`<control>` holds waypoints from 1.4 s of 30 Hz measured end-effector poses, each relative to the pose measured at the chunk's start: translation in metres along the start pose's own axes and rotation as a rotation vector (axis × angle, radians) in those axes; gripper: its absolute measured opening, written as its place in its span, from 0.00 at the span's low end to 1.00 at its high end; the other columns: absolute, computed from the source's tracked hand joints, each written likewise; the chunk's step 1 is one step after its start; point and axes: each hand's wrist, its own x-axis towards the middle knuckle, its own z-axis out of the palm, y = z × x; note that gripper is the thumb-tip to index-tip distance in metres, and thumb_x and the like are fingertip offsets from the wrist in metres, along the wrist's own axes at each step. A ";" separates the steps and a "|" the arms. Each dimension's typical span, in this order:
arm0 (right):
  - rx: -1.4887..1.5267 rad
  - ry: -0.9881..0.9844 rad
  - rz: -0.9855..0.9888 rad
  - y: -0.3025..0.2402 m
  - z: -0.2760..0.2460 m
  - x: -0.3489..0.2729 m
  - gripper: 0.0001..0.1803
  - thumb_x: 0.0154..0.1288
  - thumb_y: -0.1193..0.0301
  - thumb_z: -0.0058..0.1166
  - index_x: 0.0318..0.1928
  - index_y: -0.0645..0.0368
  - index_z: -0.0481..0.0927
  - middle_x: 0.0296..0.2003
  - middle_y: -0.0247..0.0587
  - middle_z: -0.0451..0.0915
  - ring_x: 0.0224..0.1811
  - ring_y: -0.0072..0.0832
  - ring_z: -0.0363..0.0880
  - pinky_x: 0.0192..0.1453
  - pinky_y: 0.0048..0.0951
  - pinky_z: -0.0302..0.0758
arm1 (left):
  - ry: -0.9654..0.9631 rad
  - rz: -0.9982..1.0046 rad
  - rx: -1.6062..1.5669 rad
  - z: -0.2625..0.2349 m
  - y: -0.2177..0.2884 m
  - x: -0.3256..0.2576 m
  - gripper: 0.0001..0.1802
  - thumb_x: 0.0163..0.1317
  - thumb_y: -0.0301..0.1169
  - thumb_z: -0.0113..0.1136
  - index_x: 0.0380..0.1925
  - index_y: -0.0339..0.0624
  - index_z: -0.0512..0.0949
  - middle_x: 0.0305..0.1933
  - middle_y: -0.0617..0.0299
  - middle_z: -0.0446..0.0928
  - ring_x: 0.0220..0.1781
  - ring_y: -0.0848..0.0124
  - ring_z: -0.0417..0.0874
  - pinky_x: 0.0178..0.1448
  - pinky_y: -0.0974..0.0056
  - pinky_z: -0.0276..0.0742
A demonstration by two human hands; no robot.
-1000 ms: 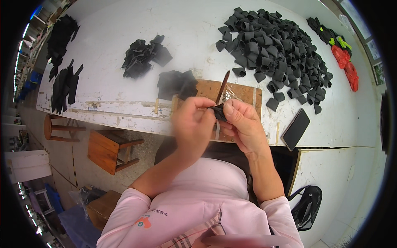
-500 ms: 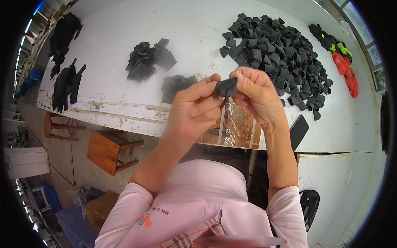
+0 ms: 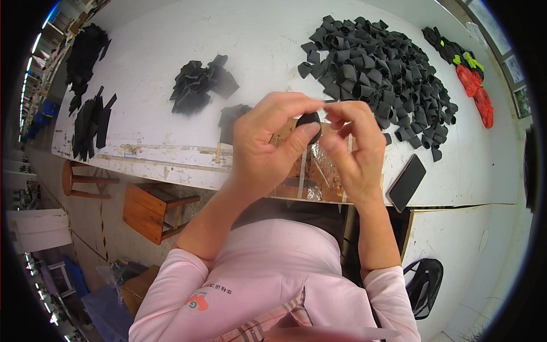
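Observation:
Between the thumb and fingers of my left hand (image 3: 262, 142) is a small black fabric loop (image 3: 307, 118), held above the near edge of the table. My right hand (image 3: 362, 145) is close beside it, fingers bent and thumb apart. Its index fingertip is near my left fingertips, where a thin dark bit shows; I cannot make out whether it touches the loop. Beyond my right hand spreads a large heap of similar black loops (image 3: 382, 71). Flat black fabric pieces (image 3: 196, 85) are bunched further left, and more black pieces (image 3: 229, 121) lie partly behind my left hand.
A brown board (image 3: 330, 179) with clear tape lies at the table edge under my hands. To its right is a dark phone (image 3: 406, 182). Black strips (image 3: 88, 125) lie at far left, red plastic bags (image 3: 476, 94) at far right. A wooden stool (image 3: 149, 212) stands below the table.
Both hands held the fabric piece stretched between them before. Now my left thumb presses into it, it is turned more upright, and my right thumb has come away from it.

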 end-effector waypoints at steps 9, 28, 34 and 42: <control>-0.302 0.108 -0.274 -0.006 0.016 0.002 0.13 0.43 0.76 0.60 0.32 0.62 0.74 0.25 0.39 0.71 0.25 0.31 0.71 0.23 0.27 0.68 | 0.427 -0.353 -0.553 0.008 0.011 -0.002 0.06 0.59 0.25 0.50 0.32 0.32 0.72 0.30 0.62 0.73 0.31 0.78 0.71 0.37 0.74 0.67; 0.012 -0.016 -0.035 -0.001 0.011 0.007 0.07 0.44 0.78 0.59 0.29 0.62 0.77 0.23 0.39 0.75 0.22 0.29 0.73 0.23 0.26 0.69 | 0.368 -0.384 -0.499 0.004 0.012 -0.014 0.04 0.55 0.22 0.55 0.31 0.34 0.72 0.29 0.64 0.73 0.30 0.80 0.71 0.36 0.76 0.67; -0.121 -0.075 -0.161 0.000 0.005 0.014 0.06 0.46 0.77 0.58 0.28 0.63 0.77 0.22 0.38 0.75 0.22 0.31 0.72 0.23 0.26 0.68 | 0.334 -0.391 -0.589 -0.002 0.005 -0.022 0.04 0.57 0.22 0.52 0.31 0.32 0.72 0.33 0.59 0.72 0.35 0.76 0.71 0.43 0.72 0.67; 0.008 -0.069 -0.092 0.011 0.007 0.003 0.06 0.48 0.77 0.57 0.29 0.62 0.77 0.21 0.39 0.74 0.23 0.30 0.72 0.25 0.25 0.67 | 0.222 -0.219 -0.332 0.002 0.005 -0.009 0.06 0.54 0.20 0.55 0.34 0.35 0.73 0.29 0.64 0.72 0.31 0.79 0.71 0.37 0.75 0.66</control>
